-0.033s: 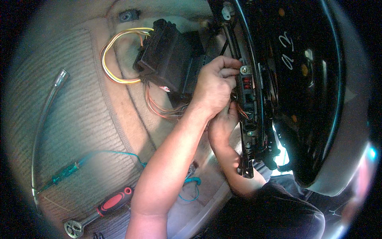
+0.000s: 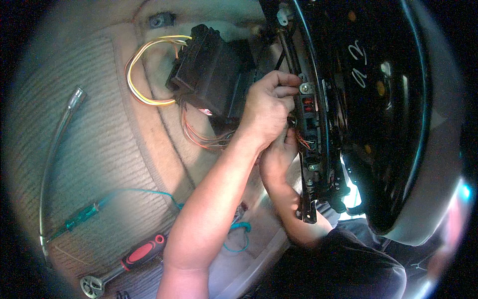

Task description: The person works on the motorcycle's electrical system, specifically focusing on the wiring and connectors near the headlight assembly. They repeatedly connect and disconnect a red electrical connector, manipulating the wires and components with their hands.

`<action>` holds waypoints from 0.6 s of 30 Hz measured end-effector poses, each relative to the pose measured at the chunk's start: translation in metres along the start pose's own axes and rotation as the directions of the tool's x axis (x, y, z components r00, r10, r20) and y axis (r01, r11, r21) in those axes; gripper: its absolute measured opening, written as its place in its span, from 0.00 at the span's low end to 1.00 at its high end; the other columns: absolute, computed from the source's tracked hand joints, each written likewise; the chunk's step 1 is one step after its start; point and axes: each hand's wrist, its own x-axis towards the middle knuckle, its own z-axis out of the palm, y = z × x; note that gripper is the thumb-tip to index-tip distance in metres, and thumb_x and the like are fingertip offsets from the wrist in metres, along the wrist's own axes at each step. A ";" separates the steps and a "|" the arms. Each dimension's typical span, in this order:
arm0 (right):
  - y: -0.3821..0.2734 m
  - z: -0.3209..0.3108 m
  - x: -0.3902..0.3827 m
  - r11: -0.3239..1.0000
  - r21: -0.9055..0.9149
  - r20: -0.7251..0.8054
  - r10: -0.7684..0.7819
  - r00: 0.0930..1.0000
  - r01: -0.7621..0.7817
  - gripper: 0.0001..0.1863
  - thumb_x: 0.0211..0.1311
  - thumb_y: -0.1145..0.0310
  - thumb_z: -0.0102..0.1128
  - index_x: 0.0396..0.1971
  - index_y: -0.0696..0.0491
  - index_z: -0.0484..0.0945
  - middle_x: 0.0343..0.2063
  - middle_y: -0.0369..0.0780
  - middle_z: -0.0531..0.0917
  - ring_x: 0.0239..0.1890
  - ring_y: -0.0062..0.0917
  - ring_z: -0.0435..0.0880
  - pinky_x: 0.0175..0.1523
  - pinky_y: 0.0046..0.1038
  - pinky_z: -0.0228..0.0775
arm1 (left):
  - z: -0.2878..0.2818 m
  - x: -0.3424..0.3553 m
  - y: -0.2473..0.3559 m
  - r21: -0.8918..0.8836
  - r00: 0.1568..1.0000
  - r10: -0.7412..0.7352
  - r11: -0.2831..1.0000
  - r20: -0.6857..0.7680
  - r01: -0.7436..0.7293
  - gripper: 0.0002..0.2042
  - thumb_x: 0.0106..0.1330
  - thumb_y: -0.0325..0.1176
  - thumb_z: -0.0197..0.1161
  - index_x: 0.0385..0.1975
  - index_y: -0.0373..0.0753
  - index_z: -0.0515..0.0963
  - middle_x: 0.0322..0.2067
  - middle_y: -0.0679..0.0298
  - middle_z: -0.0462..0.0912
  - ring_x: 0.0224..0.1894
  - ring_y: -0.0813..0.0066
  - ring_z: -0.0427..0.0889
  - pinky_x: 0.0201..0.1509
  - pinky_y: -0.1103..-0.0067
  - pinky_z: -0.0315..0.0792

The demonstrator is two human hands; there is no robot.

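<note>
At black bracket [image 2: 312, 133], hands [image 2: 269, 108] (both bare).

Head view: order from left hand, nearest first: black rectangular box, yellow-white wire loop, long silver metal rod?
1. Black rectangular box: just left of the left hand
2. Yellow-white wire loop: box's left side
3. Long silver metal rod: far left

At two o'clock the frame [image 2: 311, 121] is black with red pieces; at nine the mat [image 2: 94, 144] has greyish stripes; at seven the handle [image 2: 141, 252] is red and black.
</note>
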 end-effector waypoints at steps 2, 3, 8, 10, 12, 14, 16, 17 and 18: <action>0.000 0.001 -0.001 0.998 -0.054 -0.003 -0.012 1.000 0.011 0.18 0.76 0.60 0.50 0.49 0.61 0.73 0.43 0.41 0.81 0.44 0.23 0.77 0.49 0.25 0.70 | -0.001 -0.001 0.002 -0.030 0.998 -0.051 0.998 0.022 0.051 0.15 0.59 0.14 0.54 0.47 0.30 0.74 0.38 0.56 0.84 0.39 0.72 0.83 0.46 0.79 0.76; -0.004 0.002 -0.002 0.995 -0.089 -0.008 -0.042 0.999 0.042 0.18 0.76 0.59 0.49 0.49 0.62 0.73 0.43 0.41 0.81 0.44 0.23 0.77 0.48 0.25 0.70 | -0.003 0.001 0.002 -0.023 0.996 -0.076 0.997 0.055 0.077 0.14 0.60 0.14 0.54 0.46 0.30 0.74 0.37 0.57 0.84 0.39 0.72 0.83 0.46 0.79 0.76; -0.003 0.000 -0.004 0.995 -0.087 -0.019 -0.043 0.999 0.041 0.19 0.76 0.59 0.49 0.48 0.63 0.74 0.43 0.42 0.81 0.44 0.24 0.78 0.48 0.27 0.70 | -0.008 0.002 0.001 0.232 0.986 -0.089 0.971 0.144 0.054 0.12 0.62 0.17 0.53 0.44 0.31 0.78 0.37 0.59 0.85 0.39 0.75 0.81 0.47 0.79 0.75; -0.008 0.000 -0.006 0.994 -0.105 -0.024 -0.033 0.999 0.030 0.19 0.76 0.59 0.49 0.47 0.63 0.74 0.43 0.42 0.81 0.44 0.25 0.78 0.49 0.27 0.70 | -0.005 -0.002 0.003 0.224 0.984 -0.096 0.973 0.148 0.061 0.12 0.62 0.18 0.53 0.43 0.31 0.80 0.37 0.60 0.85 0.39 0.76 0.80 0.48 0.79 0.74; -0.010 -0.001 -0.006 0.991 -0.127 0.011 -0.036 0.999 0.037 0.19 0.75 0.60 0.49 0.47 0.63 0.74 0.44 0.42 0.81 0.44 0.25 0.78 0.49 0.27 0.70 | -0.009 0.000 -0.001 0.238 0.985 -0.075 0.971 0.156 0.036 0.13 0.62 0.18 0.53 0.44 0.31 0.80 0.37 0.61 0.85 0.39 0.76 0.80 0.48 0.79 0.74; -0.011 -0.001 -0.006 0.993 -0.118 0.013 -0.011 1.000 0.012 0.18 0.75 0.60 0.50 0.48 0.62 0.74 0.44 0.42 0.81 0.44 0.25 0.78 0.49 0.27 0.71 | -0.010 -0.001 0.000 0.257 0.987 -0.062 0.966 0.151 0.022 0.14 0.61 0.17 0.53 0.45 0.31 0.81 0.37 0.61 0.85 0.39 0.76 0.80 0.48 0.79 0.73; -0.011 0.001 -0.006 0.997 -0.072 -0.019 0.036 0.999 -0.038 0.18 0.74 0.61 0.51 0.48 0.62 0.73 0.45 0.42 0.80 0.45 0.25 0.78 0.49 0.26 0.71 | -0.008 -0.002 0.002 0.285 0.989 -0.051 0.958 0.137 0.010 0.14 0.61 0.17 0.53 0.44 0.31 0.81 0.37 0.61 0.85 0.39 0.76 0.80 0.48 0.80 0.73; -0.009 0.000 -0.005 0.998 -0.051 -0.022 0.028 0.999 -0.029 0.18 0.74 0.61 0.51 0.48 0.62 0.73 0.45 0.42 0.80 0.46 0.24 0.78 0.49 0.26 0.71 | -0.007 0.000 0.000 0.238 0.990 -0.065 0.971 0.127 0.033 0.14 0.61 0.17 0.53 0.44 0.31 0.81 0.37 0.61 0.85 0.39 0.76 0.80 0.47 0.80 0.73; -0.003 0.000 -0.003 0.999 -0.030 -0.025 0.021 0.999 -0.021 0.17 0.74 0.61 0.52 0.49 0.62 0.73 0.45 0.42 0.80 0.46 0.24 0.77 0.49 0.26 0.71 | -0.005 0.001 -0.003 0.190 0.990 -0.080 0.980 0.118 0.057 0.13 0.61 0.17 0.54 0.43 0.31 0.81 0.36 0.61 0.85 0.39 0.76 0.81 0.47 0.80 0.73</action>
